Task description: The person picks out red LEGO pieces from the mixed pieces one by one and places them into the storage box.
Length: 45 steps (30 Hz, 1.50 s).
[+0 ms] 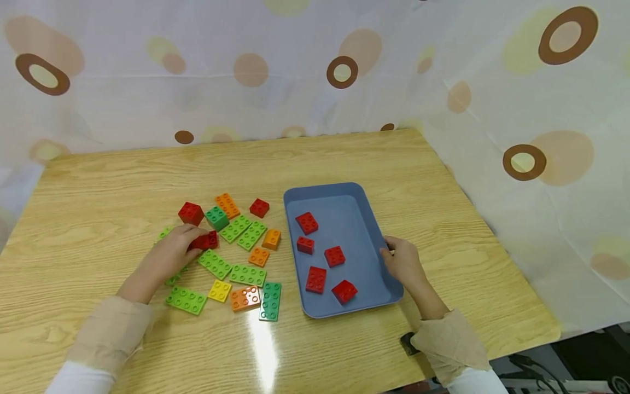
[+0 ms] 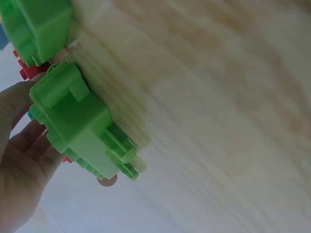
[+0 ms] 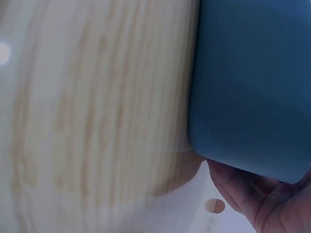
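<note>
My left hand [image 1: 169, 251] reaches into the scattered bricks and pinches a red toy brick [image 1: 211, 239], whose near end is covered by the fingers. In the left wrist view, light green bricks [image 2: 73, 116] stand in front of the fingers and hide part of them. My right hand [image 1: 403, 261] grips the right rim of a blue-grey tray [image 1: 361, 230], thumb over the edge. Inside the tray lie several red bricks [image 1: 315, 279], spread apart. The right wrist view shows the tray's outer wall [image 3: 252, 97] and the fingers against its lower corner.
Around the left hand lie light green bricks [image 1: 186, 300], dark green bricks [image 1: 269, 302], orange bricks [image 1: 245, 299] and a yellow brick [image 1: 219, 290]. Two more red bricks, one at the back left [image 1: 191, 213] and one close to the tray [image 1: 259, 208], rest on the wooden table [image 1: 123, 180].
</note>
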Each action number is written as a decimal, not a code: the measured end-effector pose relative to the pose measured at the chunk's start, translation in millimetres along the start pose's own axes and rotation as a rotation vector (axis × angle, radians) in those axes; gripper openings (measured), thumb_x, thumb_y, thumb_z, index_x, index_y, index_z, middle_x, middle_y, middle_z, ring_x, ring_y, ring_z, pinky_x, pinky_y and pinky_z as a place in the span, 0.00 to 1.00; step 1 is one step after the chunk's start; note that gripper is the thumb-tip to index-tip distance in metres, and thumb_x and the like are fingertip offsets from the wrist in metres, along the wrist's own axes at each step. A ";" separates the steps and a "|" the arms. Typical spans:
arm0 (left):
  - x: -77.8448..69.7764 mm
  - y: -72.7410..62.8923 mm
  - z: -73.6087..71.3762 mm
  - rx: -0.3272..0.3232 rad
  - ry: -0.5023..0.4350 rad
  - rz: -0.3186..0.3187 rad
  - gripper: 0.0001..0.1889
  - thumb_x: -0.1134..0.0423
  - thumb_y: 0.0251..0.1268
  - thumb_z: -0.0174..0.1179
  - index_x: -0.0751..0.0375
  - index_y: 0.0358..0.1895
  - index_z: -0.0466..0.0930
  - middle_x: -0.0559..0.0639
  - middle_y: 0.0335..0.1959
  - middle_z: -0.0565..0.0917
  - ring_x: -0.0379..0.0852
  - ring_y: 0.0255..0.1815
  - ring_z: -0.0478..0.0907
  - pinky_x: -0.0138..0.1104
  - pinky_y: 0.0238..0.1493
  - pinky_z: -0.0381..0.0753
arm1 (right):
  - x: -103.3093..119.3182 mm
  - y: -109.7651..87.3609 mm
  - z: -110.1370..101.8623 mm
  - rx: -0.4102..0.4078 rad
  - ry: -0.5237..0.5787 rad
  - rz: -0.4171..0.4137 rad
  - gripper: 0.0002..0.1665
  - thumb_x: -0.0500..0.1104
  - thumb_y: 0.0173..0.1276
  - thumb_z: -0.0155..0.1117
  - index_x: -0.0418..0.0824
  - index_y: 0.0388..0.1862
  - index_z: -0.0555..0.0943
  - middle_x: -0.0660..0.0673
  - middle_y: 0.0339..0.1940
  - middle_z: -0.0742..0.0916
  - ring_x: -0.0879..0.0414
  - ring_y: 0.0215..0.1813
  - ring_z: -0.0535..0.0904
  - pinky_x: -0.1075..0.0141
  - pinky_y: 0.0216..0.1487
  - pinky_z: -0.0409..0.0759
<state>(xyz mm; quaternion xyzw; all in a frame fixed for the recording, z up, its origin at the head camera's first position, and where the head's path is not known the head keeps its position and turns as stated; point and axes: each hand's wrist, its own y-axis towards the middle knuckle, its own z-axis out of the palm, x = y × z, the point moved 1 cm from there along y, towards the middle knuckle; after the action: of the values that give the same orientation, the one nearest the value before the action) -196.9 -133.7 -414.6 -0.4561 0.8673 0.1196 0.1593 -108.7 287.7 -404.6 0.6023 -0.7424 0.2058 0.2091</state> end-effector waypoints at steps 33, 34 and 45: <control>-53.3 32.8 -4.0 -0.077 -0.005 0.168 0.20 0.69 0.55 0.64 0.68 0.53 0.76 0.62 0.48 0.79 0.57 0.50 0.76 0.46 0.51 0.78 | -0.6 0.9 0.4 0.001 0.009 0.006 0.19 0.31 0.65 0.53 0.25 0.54 0.75 0.27 0.42 0.83 0.43 0.36 0.82 0.61 0.29 0.80; -56.8 36.1 -3.7 -0.082 -0.005 0.183 0.20 0.69 0.55 0.64 0.67 0.53 0.76 0.61 0.47 0.79 0.57 0.49 0.76 0.46 0.50 0.78 | -0.7 0.7 0.4 -0.001 0.007 0.006 0.19 0.31 0.65 0.54 0.25 0.54 0.76 0.27 0.42 0.83 0.43 0.36 0.82 0.61 0.29 0.80; -102.4 77.9 1.7 -0.064 0.002 0.299 0.18 0.68 0.58 0.62 0.66 0.53 0.77 0.61 0.48 0.79 0.55 0.49 0.77 0.43 0.51 0.79 | -0.8 0.3 1.3 -0.016 0.008 -0.001 0.19 0.30 0.64 0.54 0.26 0.54 0.76 0.27 0.42 0.84 0.39 0.39 0.83 0.58 0.33 0.82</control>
<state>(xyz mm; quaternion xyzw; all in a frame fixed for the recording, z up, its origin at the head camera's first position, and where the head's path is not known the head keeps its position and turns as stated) -206.6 -12.7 -371.9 -0.3269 0.9214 0.1690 0.1246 -108.9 287.7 -406.1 0.6002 -0.7427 0.2021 0.2173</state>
